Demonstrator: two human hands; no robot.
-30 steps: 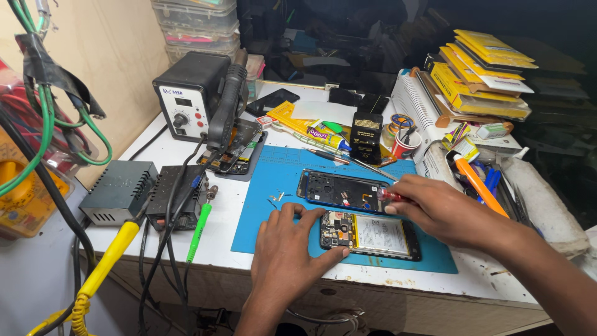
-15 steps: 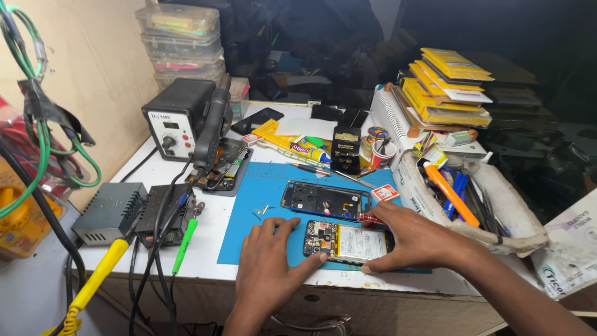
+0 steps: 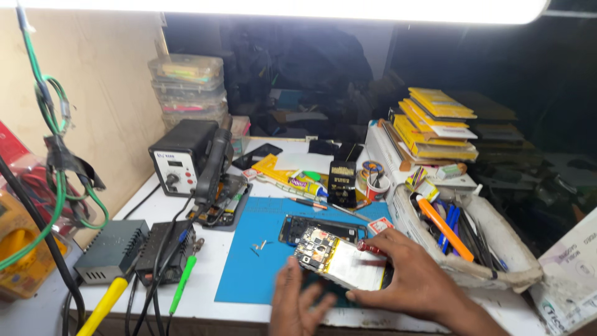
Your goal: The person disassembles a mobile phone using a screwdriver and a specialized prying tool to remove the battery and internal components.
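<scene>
- Cables (image 3: 46, 186), green and black, hang along the plywood wall at the left edge of the tabletop (image 3: 211, 292), above a yellow meter (image 3: 18, 249).
- Beside them sit a grey power box (image 3: 112, 250) and a black soldering station (image 3: 181, 163), with a yellow-handled tool (image 3: 106, 303) and a green-handled one (image 3: 184, 283) lying near the front edge.
- On the blue mat (image 3: 261, 274) lie a few loose screws (image 3: 260, 246); they are tiny and near the moving hands, so a sweep of a wrist could likely scatter them.
- The left hand (image 3: 298, 305) is blurred at the front edge, fingers spread and flat on the mat, holding nothing that can be made out.
- The opened phone (image 3: 342, 258) lies tilted over the mat's right part, in front of an empty black frame (image 3: 320, 229); with one end lifted it could slip or strain its bare board.
- The right hand (image 3: 413, 274) grips the phone's right end, thumb under, fingers closed over it along with a red-handled tool (image 3: 370, 247).
- A crowded tool tray (image 3: 491, 249) and stacked yellow packets (image 3: 435, 121) fill the right side; the room behind is dark, lit by a strip lamp overhead.
</scene>
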